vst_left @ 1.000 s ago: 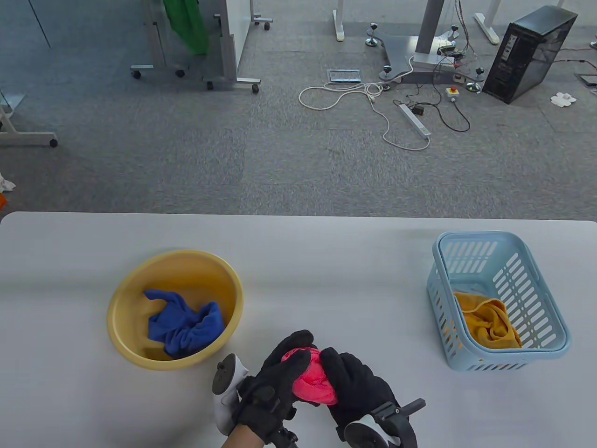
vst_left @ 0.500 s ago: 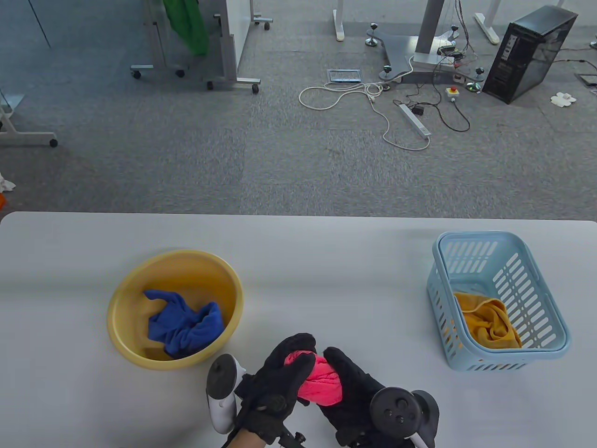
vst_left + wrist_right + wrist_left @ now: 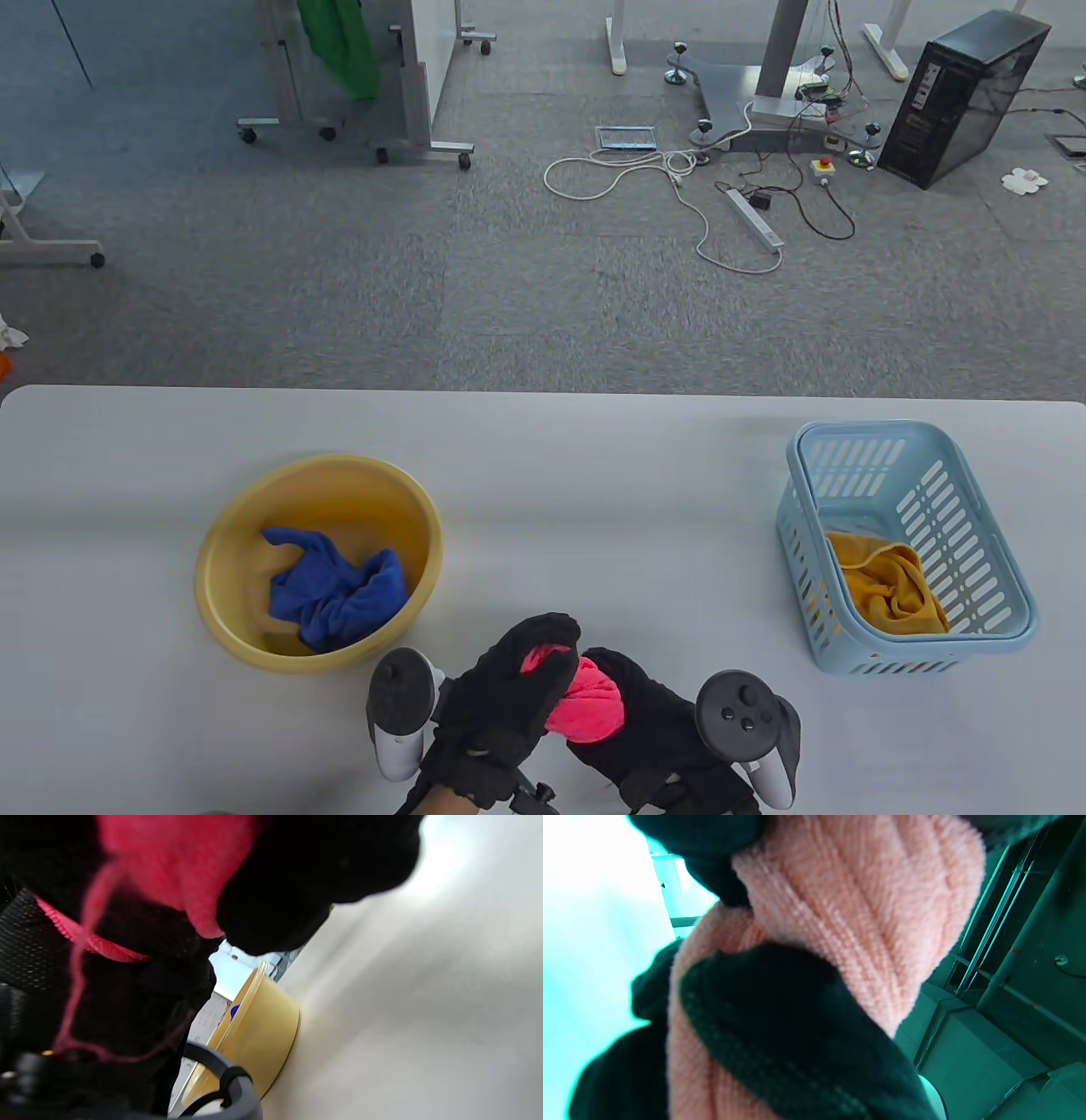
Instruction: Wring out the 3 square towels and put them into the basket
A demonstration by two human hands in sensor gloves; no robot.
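Table view is showing two black-gloved hands near the front edge of the grey table [image 3: 594, 475]. The left hand [image 3: 501, 705] and the right hand [image 3: 653, 730] are both squeezing one pink towel [image 3: 585, 700] between them. Their fingers are curling tight around it. The towel is bunched into a short fat roll, and its long way is running across from the left hand to the right hand, tipping a little toward the far left. It is hanging just above the table, between the bowl and the basket, closer to the bowl.

Left wrist view is showing the same towel up close [image 3: 848, 912], twisted into thick ridges, with a gloved finger [image 3: 780, 1027] lying over it.

I am counting three towels. One blue towel [image 3: 335, 590] is lying crumpled in the yellow bowl [image 3: 237, 518] on the left. One orange towel [image 3: 887, 586] is lying in the near end of the light blue basket [image 3: 1001, 543] on the right. The pink one is the third.

Right wrist view is showing the bowl's side [image 3: 258, 1031] standing on the table, with pink cloth [image 3: 186, 861] at the top.
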